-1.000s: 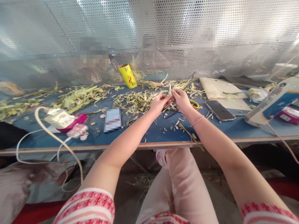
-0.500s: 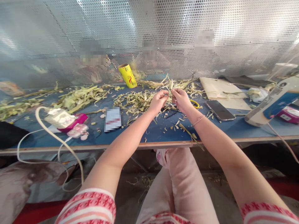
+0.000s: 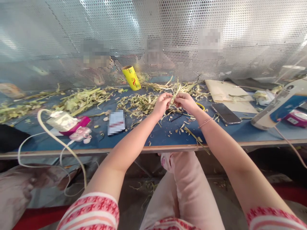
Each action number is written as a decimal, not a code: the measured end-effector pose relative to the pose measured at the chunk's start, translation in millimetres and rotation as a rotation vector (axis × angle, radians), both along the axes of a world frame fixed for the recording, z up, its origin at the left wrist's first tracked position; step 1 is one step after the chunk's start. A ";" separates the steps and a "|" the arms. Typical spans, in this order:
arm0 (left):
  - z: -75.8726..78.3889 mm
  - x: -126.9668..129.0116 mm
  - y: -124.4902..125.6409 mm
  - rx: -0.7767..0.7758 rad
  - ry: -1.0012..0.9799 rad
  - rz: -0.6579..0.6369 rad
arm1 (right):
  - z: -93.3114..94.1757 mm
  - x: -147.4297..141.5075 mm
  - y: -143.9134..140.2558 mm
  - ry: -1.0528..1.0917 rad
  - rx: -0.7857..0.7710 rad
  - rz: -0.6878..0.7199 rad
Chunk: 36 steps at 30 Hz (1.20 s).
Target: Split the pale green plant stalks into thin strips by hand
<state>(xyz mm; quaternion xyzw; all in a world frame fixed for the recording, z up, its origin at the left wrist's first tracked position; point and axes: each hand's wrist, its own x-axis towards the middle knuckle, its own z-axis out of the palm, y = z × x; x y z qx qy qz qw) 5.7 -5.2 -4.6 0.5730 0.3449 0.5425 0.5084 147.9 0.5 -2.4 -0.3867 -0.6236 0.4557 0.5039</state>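
My left hand (image 3: 162, 104) and my right hand (image 3: 186, 103) meet above the blue table (image 3: 158, 135), fingertips pinched together on a thin pale leaf strip (image 3: 177, 90) that sticks up between them. Under and behind the hands lies a heap of shredded pale green strips (image 3: 139, 103). Yellow-handled scissors (image 3: 199, 106) lie just right of my right hand, partly hidden by it.
A yellow roll (image 3: 131, 77) stands at the back by the perforated metal screen (image 3: 153, 38). A phone (image 3: 225, 113) and cardboard (image 3: 225, 91) lie to the right, a card (image 3: 116, 121) and a white cable (image 3: 59, 143) with pink items to the left. More strips (image 3: 81, 99) pile at the far left.
Both hands stayed together over the heap, shifting slightly; the strip between the fingers now stands up higher than a second ago.
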 end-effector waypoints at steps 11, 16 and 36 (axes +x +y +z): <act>2.1 -0.5 -0.8 -0.019 -0.004 0.014 | 4.3 0.7 -6.1 -0.157 0.165 0.026; 2.3 -0.5 0.0 -0.009 0.044 0.025 | 2.6 2.1 -6.6 -0.130 0.153 0.051; -2.0 -4.7 -0.5 0.555 0.454 0.236 | 8.3 -6.2 -14.7 0.171 -0.215 0.061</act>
